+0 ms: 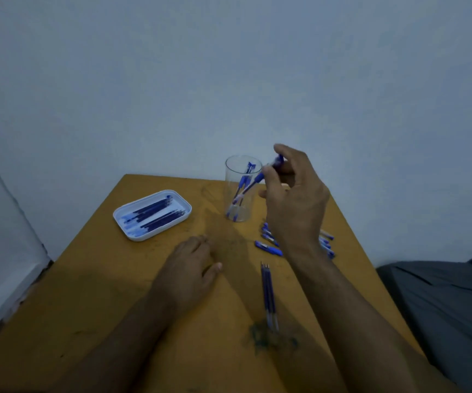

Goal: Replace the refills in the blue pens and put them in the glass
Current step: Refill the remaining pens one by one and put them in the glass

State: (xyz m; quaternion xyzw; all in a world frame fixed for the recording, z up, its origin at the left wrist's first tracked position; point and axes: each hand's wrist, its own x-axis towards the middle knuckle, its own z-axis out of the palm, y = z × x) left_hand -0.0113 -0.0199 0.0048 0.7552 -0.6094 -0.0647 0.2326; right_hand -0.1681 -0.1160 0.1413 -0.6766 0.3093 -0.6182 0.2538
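A clear glass point(240, 214) stands at the back of the wooden table point(93, 293) with blue pens leaning inside it. My right hand point(294, 199) is raised beside the glass and pinches a blue pen point(260, 177) whose lower end slants over the rim into the glass. My left hand point(192, 268) rests flat on the table, holding nothing. Several blue pens point(269, 246) lie on the table under my right wrist. Three loose refills point(269, 293) lie side by side nearer to me.
A white tray point(121, 219) with several refills sits at the back left of the table. The table stands in a corner, walls behind and to the left. Grey cloth point(441, 307) lies off the right edge. An ink smudge point(271, 338) marks the front.
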